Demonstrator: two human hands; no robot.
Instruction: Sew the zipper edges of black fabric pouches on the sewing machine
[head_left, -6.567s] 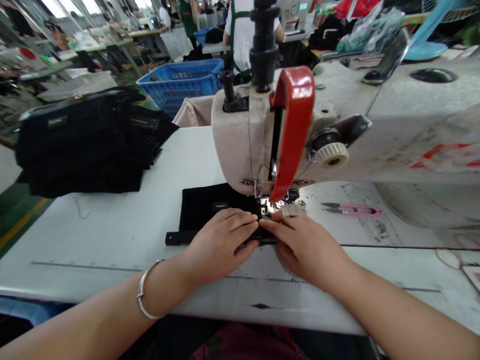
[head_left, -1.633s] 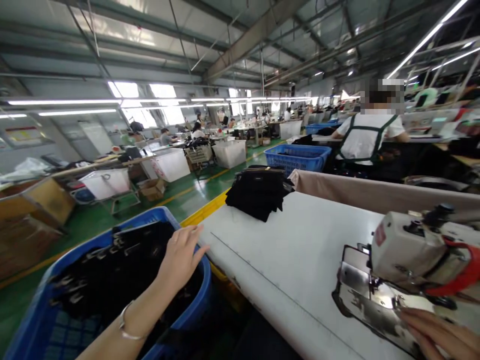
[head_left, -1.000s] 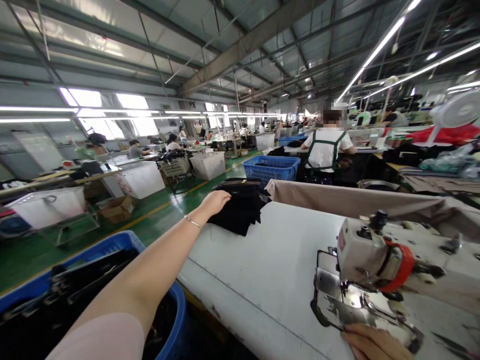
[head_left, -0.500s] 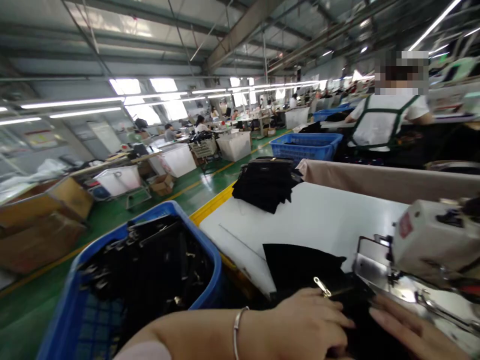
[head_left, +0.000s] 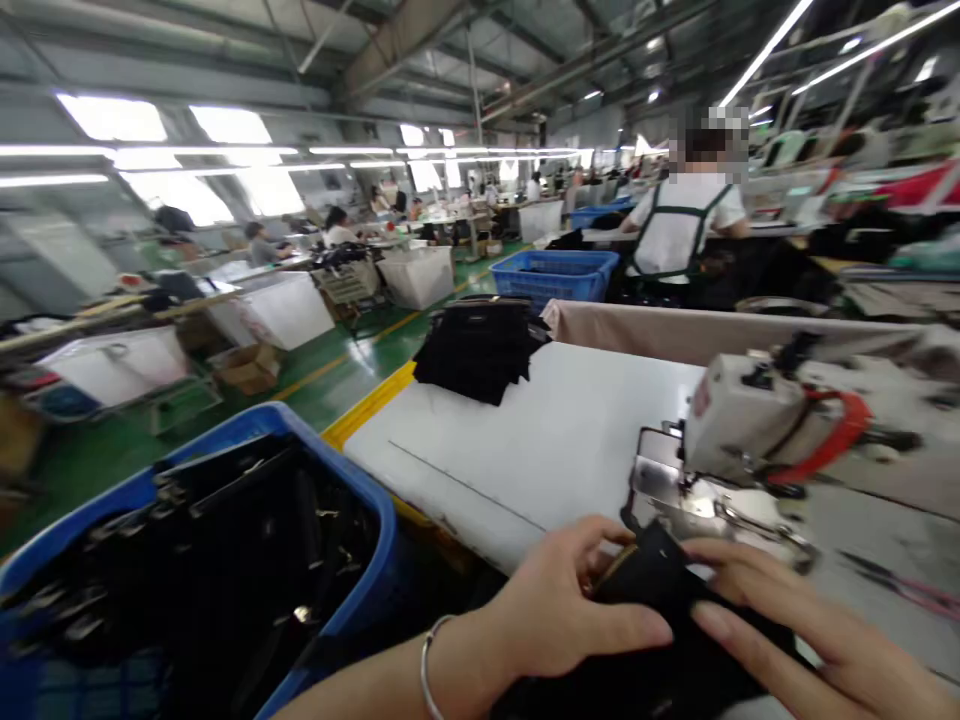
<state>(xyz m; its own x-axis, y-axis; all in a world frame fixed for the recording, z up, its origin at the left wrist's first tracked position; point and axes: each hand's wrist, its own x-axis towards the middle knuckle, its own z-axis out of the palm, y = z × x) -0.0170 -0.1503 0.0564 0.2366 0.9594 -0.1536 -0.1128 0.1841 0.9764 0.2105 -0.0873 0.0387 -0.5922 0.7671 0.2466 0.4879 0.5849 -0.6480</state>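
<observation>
Fingers of the left hand and right hand grasp black fabric, any lettering on it unreadable.

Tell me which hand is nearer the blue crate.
Left: the left hand is just right of the blue crate; the right hand is farther right, past the black fabric piece.

Green factory floor under strip lights, windows beyond

Black fabric piece, cut off below
</observation>
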